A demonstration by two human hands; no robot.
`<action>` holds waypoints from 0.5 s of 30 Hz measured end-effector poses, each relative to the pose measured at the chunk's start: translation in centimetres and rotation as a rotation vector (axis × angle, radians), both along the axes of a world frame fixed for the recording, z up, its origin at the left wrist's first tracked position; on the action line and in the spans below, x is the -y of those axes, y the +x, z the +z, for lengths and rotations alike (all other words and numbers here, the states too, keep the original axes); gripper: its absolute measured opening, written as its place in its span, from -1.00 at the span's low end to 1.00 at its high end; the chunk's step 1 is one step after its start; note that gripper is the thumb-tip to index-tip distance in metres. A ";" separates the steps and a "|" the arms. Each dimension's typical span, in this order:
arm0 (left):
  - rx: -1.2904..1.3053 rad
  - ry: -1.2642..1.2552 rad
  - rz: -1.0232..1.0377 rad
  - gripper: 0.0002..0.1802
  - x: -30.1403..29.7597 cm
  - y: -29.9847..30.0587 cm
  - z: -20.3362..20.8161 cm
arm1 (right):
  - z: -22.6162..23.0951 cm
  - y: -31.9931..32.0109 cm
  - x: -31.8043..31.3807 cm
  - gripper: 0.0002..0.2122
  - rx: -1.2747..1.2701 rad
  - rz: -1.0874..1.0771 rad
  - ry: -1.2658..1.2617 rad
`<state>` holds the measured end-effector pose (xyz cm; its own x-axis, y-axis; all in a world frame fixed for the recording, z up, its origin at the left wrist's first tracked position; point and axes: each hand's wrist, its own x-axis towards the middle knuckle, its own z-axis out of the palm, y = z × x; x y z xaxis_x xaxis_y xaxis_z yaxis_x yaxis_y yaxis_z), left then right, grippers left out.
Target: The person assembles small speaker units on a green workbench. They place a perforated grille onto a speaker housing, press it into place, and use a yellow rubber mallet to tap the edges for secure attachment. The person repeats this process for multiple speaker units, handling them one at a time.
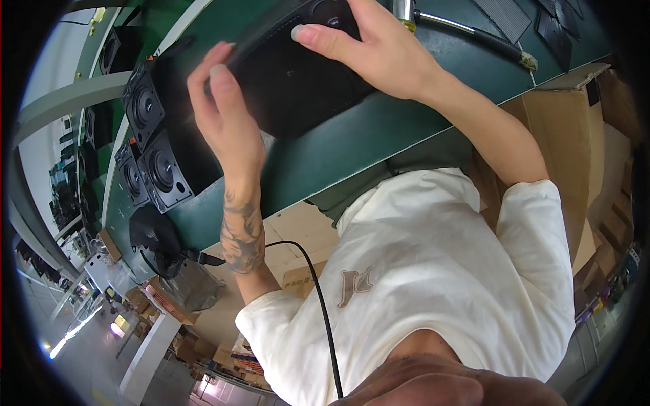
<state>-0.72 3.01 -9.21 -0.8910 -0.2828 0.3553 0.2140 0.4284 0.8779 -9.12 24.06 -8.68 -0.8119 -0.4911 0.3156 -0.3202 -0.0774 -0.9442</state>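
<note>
A black speaker box (298, 81) is tilted above the green bench, part of a round driver showing at its upper end. My right hand (379, 51) grips its upper right side, with the thumb laid across the black face and the other fingers hidden. Beside the box's left edge is my left hand (227, 111), slightly blurred, thumb and forefinger apart. Whether its palm touches the box I cannot tell.
Several black speakers (162, 169) stand to the left on the green bench (325, 152). A black-handled hammer (467, 30) and dark mesh grilles (504, 17) lie at the upper right. A black bag (154, 233) sits at the left corner; a cardboard box (558, 128) stands at right.
</note>
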 end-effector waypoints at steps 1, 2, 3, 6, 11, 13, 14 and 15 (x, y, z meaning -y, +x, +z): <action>0.047 0.064 0.020 -0.53 0.1 0.4 0.2 | 1.0 -0.1 -0.5 -0.50 0.055 0.034 0.079; 0.080 0.094 0.018 -0.56 0.2 0.7 0.4 | 1.8 -0.5 -0.8 -0.50 0.058 0.054 0.153; 0.114 0.123 0.015 -0.58 0.3 0.8 0.6 | 2.5 -1.0 -0.9 -0.49 0.061 0.074 0.228; 0.192 0.392 0.014 -0.66 0.0 0.4 0.2 | 1.6 -2.3 -1.3 -0.46 -0.189 -0.008 0.367; 0.160 0.635 -0.018 -0.70 0.5 -0.6 -2.5 | 5.1 -3.3 -6.2 -0.55 -0.205 -0.022 0.609; 0.161 0.665 -0.024 -0.70 0.4 -0.8 -2.6 | 4.2 -4.3 -9.5 -0.59 -0.477 -0.003 0.900; 0.168 0.673 -0.024 -0.70 0.5 -0.7 -2.5 | 4.6 -3.9 -10.4 -0.58 -0.602 0.022 1.061; 0.175 0.681 -0.023 -0.70 0.4 -0.6 -2.5 | 4.6 -3.6 -10.8 -0.58 -0.595 0.045 1.111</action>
<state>-1.33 2.58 -11.76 -0.9272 -0.3720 -0.0430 0.0477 -0.2313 0.9717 -12.69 34.85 -4.12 -0.6624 -0.7487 0.0254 -0.7347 0.6427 -0.2174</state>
